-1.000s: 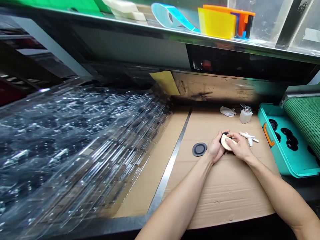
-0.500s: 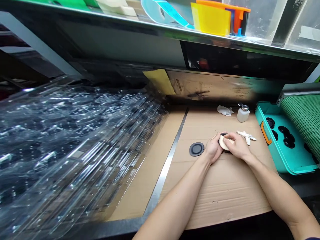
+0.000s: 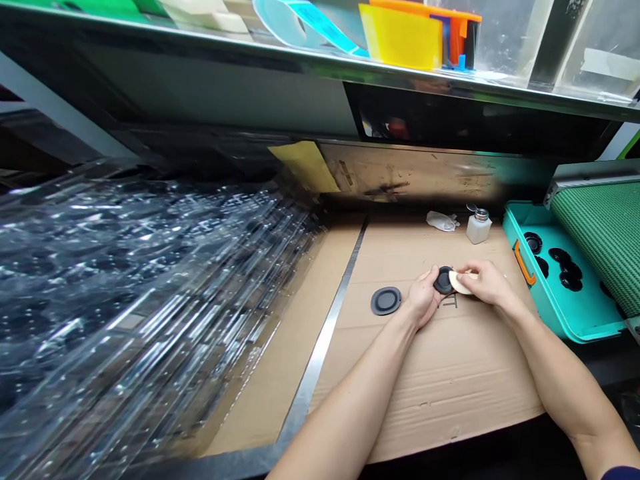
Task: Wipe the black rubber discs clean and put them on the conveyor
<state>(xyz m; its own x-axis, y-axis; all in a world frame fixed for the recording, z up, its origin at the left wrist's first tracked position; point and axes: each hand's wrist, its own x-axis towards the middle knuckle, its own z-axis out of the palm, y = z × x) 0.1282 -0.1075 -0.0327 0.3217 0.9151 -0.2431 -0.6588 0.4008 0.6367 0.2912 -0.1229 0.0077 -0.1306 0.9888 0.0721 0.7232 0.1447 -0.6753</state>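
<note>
My left hand (image 3: 424, 295) is closed on the edge of a round black part (image 3: 443, 280), held just above the cardboard. From the right, my right hand (image 3: 485, 280) pinches a cream-coloured round pad (image 3: 459, 283), which overlaps or touches the black part's right edge. On the cardboard to the left of my left hand lies a dark grey rounded disc (image 3: 386, 301) with a raised ring in its middle. The white objects seen earlier near my right hand are hidden behind it now.
Stacked clear plastic trays (image 3: 150, 313) cover the left side. A small white pump bottle (image 3: 479, 227) and a crumpled white piece (image 3: 443, 221) stand at the back of the cardboard (image 3: 425, 387). To the right, a teal bin (image 3: 575, 327) holds black parts beneath a green conveyor belt (image 3: 605, 220).
My right hand has drawn the cream pad rightward off the black part, uncovering its face. My left hand keeps its hold. The whole view has shifted slightly.
</note>
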